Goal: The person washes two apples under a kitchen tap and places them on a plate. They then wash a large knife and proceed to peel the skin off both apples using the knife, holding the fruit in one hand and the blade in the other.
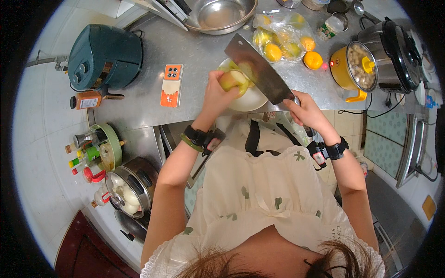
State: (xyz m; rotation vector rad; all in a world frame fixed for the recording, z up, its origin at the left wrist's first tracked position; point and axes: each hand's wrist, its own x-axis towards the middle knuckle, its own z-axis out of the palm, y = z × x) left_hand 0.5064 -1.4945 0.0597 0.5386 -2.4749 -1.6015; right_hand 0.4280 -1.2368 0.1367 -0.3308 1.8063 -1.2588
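Observation:
My left hand [217, 92] grips a partly peeled yellow-green fruit [233, 81], possibly an apple, with a pale cut patch facing up. My right hand [304, 107] holds a Chinese cleaver [259, 69] by its handle end. Its broad blade slants up to the left, with its edge beside the fruit; whether they touch, I cannot tell. Below both is a white plate [253, 100] near the counter's front edge. Green-yellow peel [226, 63] shows at the plate's far side, partly hidden by the blade and fruit.
On the steel counter [146, 111] lie a phone in an orange-and-cream case [170, 86], a bag of citrus fruit [281, 38] and loose oranges [313, 60]. A yellow electric pot [342, 66] and pressure cooker [394, 55] stand right. An air fryer [106, 57] stands left, a steel basin [220, 15] behind.

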